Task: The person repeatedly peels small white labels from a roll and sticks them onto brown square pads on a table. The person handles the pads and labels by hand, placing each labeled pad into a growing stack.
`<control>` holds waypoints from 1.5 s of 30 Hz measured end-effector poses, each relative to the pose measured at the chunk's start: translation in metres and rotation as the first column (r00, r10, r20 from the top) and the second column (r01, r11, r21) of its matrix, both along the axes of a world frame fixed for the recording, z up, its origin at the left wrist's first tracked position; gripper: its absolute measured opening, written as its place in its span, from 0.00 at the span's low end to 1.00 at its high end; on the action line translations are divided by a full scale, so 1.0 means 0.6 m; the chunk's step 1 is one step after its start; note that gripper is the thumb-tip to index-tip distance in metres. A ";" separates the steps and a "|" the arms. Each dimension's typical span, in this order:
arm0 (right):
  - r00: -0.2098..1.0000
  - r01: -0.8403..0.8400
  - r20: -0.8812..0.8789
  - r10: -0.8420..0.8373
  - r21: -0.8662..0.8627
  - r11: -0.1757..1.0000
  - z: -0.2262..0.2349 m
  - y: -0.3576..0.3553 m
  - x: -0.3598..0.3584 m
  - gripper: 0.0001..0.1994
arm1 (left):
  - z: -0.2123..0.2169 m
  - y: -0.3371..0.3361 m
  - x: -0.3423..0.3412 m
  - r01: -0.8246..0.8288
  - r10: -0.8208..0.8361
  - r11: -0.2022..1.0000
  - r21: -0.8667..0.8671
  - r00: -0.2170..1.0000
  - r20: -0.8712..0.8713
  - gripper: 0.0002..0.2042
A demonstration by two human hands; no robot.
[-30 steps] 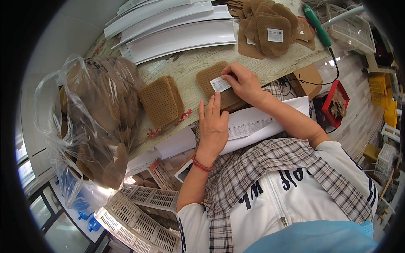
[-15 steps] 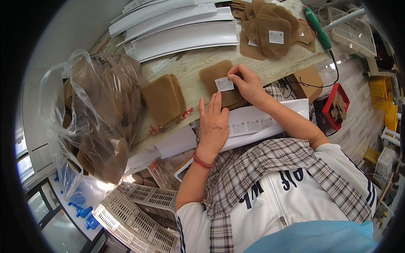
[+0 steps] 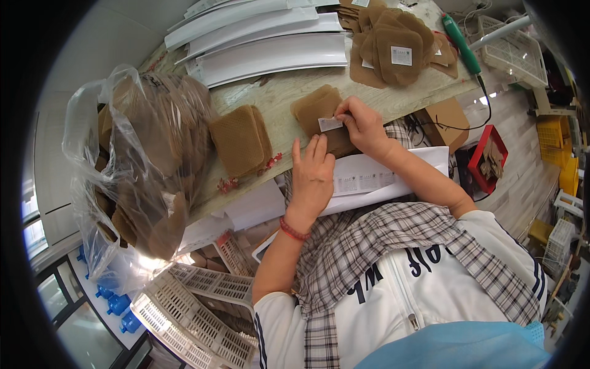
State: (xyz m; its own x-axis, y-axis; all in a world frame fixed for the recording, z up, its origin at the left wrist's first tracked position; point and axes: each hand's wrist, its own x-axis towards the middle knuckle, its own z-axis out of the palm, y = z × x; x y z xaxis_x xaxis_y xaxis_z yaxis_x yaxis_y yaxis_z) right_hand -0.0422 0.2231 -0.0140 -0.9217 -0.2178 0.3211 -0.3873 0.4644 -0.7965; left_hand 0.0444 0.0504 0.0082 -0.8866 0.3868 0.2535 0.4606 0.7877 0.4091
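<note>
A white printed label [image 3: 330, 125] is over a small stack of brown textured pads [image 3: 312, 106] at the table's near edge. Its right corner is pinched between the thumb and forefinger of my right hand [image 3: 365, 128]. My left hand [image 3: 312, 178] lies with its fingers stretched out, their tips at the label's lower edge. Whether the whole label touches the top pad I cannot tell. Across my lap lies a white backing sheet [image 3: 418, 161] with a row of similar labels [image 3: 362, 182]. Left of the pads sits another stack of brown pads [image 3: 238, 141].
A clear plastic bag [image 3: 153, 147] full of brown pads stands at the left. White curved strips [image 3: 270, 58] lie at the back, beside a heap of pads [image 3: 393, 37], some labelled. A green handled tool [image 3: 461, 43] with a cord rests at the table's right end.
The label now looks narrower and more tilted, with its right corner still in my right fingers. The pads beneath it look less evenly lined up. Both hands have hardly moved.
</note>
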 end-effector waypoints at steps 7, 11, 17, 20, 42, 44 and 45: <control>0.994 -0.026 -0.109 0.029 0.031 0.999 -0.006 -0.005 -0.007 0.06 | 0.016 -0.009 -0.033 -0.019 0.012 0.995 0.101 0.997 0.070 0.02; 0.972 -0.233 0.003 0.237 -0.171 0.957 -0.006 0.016 -0.001 0.05 | 0.003 -0.026 -0.048 -0.019 0.018 1.000 0.008 0.991 0.132 0.01; 0.875 0.125 0.384 0.294 -0.766 0.630 0.025 0.050 -0.031 0.03 | 0.043 -0.017 -0.031 -0.049 0.061 0.995 -0.089 0.989 0.137 0.03; 0.856 0.081 0.438 0.276 -0.640 0.764 0.034 0.054 -0.068 0.03 | 0.053 -0.007 -0.012 -0.041 0.045 0.994 -0.100 0.998 0.047 0.03; 0.895 -0.302 0.323 0.308 -0.070 0.951 0.011 -0.004 -0.079 0.04 | 0.006 0.019 0.015 -0.076 0.077 0.997 -0.025 0.997 0.032 0.04; 0.910 -0.301 0.290 0.298 -0.034 0.953 0.012 -0.007 -0.076 0.04 | 0.007 0.020 0.017 -0.082 0.083 0.996 -0.019 0.996 0.028 0.04; 0.919 -0.297 0.265 0.292 -0.023 0.955 0.012 -0.007 -0.073 0.04 | 0.007 0.021 0.018 -0.085 0.085 0.996 -0.016 0.996 0.027 0.04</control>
